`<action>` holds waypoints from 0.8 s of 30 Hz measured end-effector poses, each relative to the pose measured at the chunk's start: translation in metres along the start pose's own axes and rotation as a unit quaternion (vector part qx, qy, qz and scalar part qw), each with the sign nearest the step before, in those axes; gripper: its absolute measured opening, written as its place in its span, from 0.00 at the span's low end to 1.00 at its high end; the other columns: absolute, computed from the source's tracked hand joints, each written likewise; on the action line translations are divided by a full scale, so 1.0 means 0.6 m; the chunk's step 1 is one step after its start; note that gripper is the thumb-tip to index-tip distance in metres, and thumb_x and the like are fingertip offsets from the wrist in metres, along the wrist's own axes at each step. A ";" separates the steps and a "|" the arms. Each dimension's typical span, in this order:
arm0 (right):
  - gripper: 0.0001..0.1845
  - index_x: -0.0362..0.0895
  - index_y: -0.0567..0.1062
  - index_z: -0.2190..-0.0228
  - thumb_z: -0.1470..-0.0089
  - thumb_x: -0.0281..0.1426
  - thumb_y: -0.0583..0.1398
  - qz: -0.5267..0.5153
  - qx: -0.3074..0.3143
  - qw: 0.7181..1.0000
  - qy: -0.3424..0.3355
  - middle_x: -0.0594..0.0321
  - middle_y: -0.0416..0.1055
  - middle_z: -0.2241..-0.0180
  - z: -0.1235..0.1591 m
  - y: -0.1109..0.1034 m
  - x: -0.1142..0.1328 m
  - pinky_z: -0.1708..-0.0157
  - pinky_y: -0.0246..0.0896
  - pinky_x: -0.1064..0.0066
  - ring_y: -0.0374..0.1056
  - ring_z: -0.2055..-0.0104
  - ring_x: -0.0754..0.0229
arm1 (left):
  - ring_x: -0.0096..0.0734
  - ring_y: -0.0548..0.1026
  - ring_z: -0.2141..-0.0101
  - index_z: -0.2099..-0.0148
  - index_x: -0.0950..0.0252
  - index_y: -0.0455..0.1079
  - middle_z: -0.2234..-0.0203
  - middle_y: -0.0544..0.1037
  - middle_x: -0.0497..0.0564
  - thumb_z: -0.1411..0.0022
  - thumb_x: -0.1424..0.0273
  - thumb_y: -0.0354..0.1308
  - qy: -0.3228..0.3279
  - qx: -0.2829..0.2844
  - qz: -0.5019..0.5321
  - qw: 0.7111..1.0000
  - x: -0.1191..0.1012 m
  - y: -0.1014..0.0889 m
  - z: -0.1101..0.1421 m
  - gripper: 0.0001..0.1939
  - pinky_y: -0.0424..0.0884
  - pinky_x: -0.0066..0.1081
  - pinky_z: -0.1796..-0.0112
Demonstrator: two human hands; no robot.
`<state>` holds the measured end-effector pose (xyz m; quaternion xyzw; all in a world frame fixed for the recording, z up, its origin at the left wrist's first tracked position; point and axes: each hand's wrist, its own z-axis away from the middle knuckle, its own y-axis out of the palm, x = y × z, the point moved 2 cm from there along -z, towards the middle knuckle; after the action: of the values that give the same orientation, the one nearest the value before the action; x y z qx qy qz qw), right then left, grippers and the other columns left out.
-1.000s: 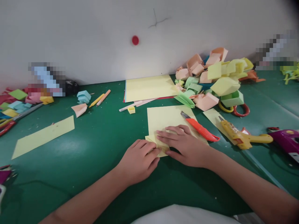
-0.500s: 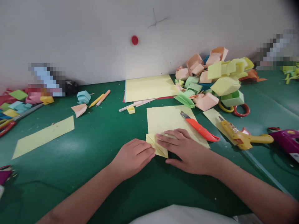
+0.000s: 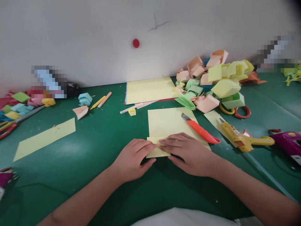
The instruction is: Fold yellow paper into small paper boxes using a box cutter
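A small folded piece of yellow paper (image 3: 158, 153) lies in front of me, across the near edge of a larger yellow sheet (image 3: 166, 121). My left hand (image 3: 134, 160) holds its left part, fingers on top and thumb by the near edge. On its right part press the fingers of my right hand (image 3: 189, 154), held close together, with the thumb apart below. Both sets of fingertips nearly meet over the paper and hide its middle. Just beyond my right hand, an orange utility knife (image 3: 203, 131) rests on the larger sheet, its blade pointing away to the left.
A yellow glue gun (image 3: 242, 136) lies to the right on a paper strip, with a purple tool (image 3: 285, 142) past it. Folded paper pieces (image 3: 225, 87) are heaped at the back right beside scissors (image 3: 243, 112). A yellow strip (image 3: 45, 138) lies left; stacked sheets (image 3: 151, 89) lie behind.
The small paper's diagonal fold no longer shows; its near edge now lies straight. My left thumb has spread down from the fingers, and my right fingers have drawn together.
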<state>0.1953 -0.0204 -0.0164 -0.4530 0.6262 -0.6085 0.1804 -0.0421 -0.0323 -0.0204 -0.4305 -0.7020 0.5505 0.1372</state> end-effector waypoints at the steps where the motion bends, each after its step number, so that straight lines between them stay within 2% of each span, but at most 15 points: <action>1: 0.20 0.45 0.74 0.43 0.35 0.31 0.55 0.002 -0.002 1.000 -0.002 0.57 0.73 0.41 0.000 -0.001 0.000 0.44 0.64 0.49 0.67 0.41 0.49 | 0.41 0.77 0.54 0.45 0.65 0.70 0.55 0.80 0.56 0.31 0.70 0.55 0.005 -0.001 -0.002 1.000 0.002 0.002 0.001 0.14 0.75 0.43 0.53; 4: 0.21 0.44 0.74 0.43 0.33 0.30 0.53 0.005 -0.003 1.000 -0.008 0.58 0.73 0.41 0.000 -0.002 -0.001 0.44 0.65 0.50 0.67 0.41 0.50 | 0.39 0.77 0.55 0.48 0.64 0.71 0.56 0.81 0.54 0.30 0.77 0.51 0.019 -0.010 -0.005 1.000 0.009 0.009 0.003 0.13 0.74 0.41 0.54; 14: 0.22 0.44 0.71 0.41 0.34 0.32 0.55 0.004 -0.022 1.000 0.001 0.56 0.72 0.41 0.002 0.005 -0.002 0.42 0.65 0.50 0.68 0.41 0.48 | 0.35 0.79 0.58 0.48 0.64 0.72 0.58 0.82 0.53 0.31 0.78 0.51 0.050 -0.035 -0.028 0.998 0.005 0.004 -0.001 0.14 0.75 0.39 0.56; 19: 0.17 0.45 0.75 0.47 0.37 0.31 0.58 -0.020 -0.021 1.000 0.012 0.55 0.74 0.44 0.000 0.003 0.001 0.45 0.66 0.50 0.69 0.43 0.48 | 0.37 0.78 0.57 0.50 0.63 0.73 0.58 0.81 0.53 0.29 0.75 0.50 0.050 -0.004 -0.042 0.998 -0.002 0.007 -0.003 0.12 0.74 0.39 0.57; 24: 0.11 0.46 0.77 0.54 0.35 0.30 0.56 -0.017 -0.039 0.999 -0.004 0.53 0.75 0.48 -0.004 0.004 0.007 0.51 0.68 0.52 0.70 0.51 0.50 | 0.38 0.77 0.56 0.52 0.63 0.75 0.57 0.80 0.53 0.29 0.71 0.52 0.017 0.015 0.000 1.000 -0.010 0.005 -0.008 0.10 0.75 0.41 0.54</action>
<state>0.1906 -0.0227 -0.0168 -0.4730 0.6404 -0.5849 0.1549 -0.0340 -0.0337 -0.0193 -0.4372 -0.6917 0.5534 0.1552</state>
